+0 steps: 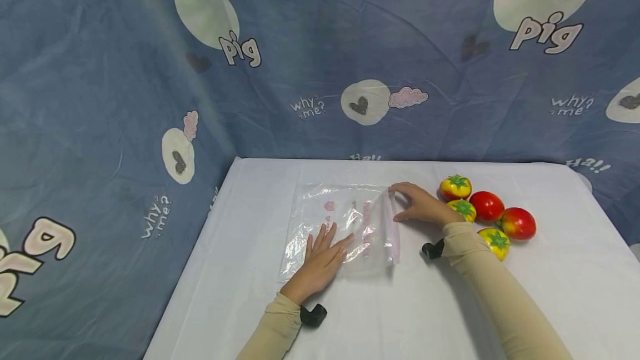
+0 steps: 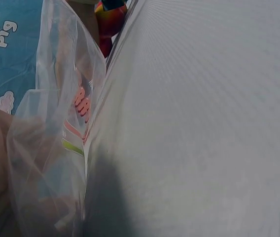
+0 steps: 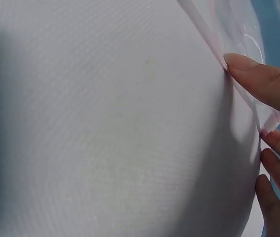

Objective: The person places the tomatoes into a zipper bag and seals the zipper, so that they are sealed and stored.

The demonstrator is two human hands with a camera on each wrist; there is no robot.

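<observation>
A clear zip bag [image 1: 320,204] with pink print lies flat on the white table, its pink-edged mouth [image 1: 393,238] facing right. My left hand [image 1: 321,263] rests on the bag's lower part with fingers spread. In the left wrist view, the bag's film [image 2: 51,143] rises beside that hand, which shows only partly. At the upper end of the bag's mouth is my right hand [image 1: 422,204]. Its thumb [image 3: 258,76] touches the bag's edge, while the forefinger touches near the pink corner, well apart from the thumb. The other fingers are loosely bent beside the edge.
Right of the bag, under and beyond the right forearm, sit two red toy fruits [image 1: 487,206] and several yellow-red ones with green star-shaped tops [image 1: 455,187]. Black wrist-camera mounts [image 1: 313,315] stick out from both sleeves. A blue printed cloth [image 1: 300,60] hangs behind the table [image 1: 240,238].
</observation>
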